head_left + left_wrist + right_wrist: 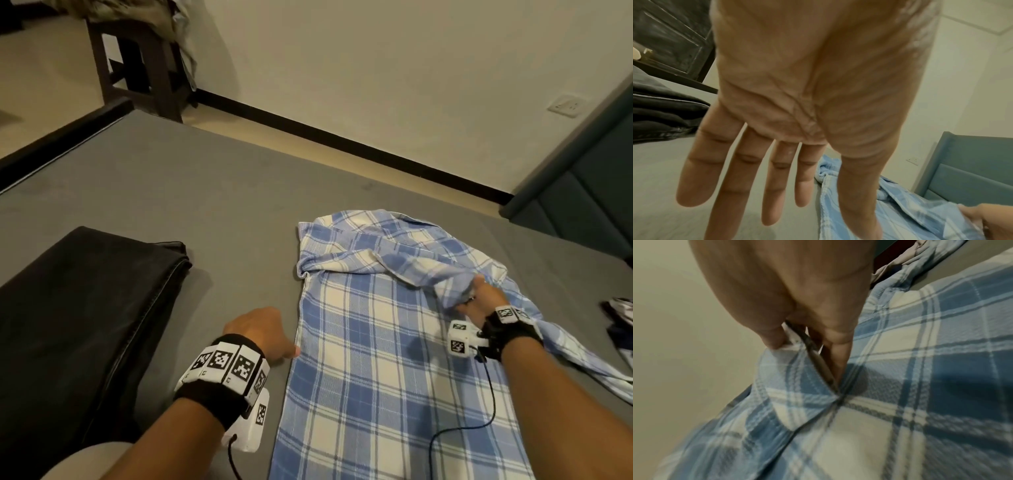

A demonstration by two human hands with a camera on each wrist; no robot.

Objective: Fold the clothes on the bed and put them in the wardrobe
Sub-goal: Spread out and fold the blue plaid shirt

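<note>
Head view: a blue-and-cream plaid shirt lies flat on the grey bed, filling the lower centre and right of the frame, its long axis running from the bottom edge up toward the collar end at centre. The right hand, at centre right, pinches a sleeve cuff between thumb and fingers, the cloth gathered in the grip and drawn across the upper chest panel; the right wrist view confirms the pinch. The left hand, at lower centre, has its fingers straight and spread, holding nothing, with the thumb just at the shirt's left edge. The sleeve fold probably turns on the right hand, which lies nearer the shirt's upper half; the shirt's body extends down-frame from that grip. A folded dark garment occupies the lower left, apart from the shirt, leaving bare mattress between. More cloth shows at the right edge. No wardrobe can be identified with certainty.
</note>
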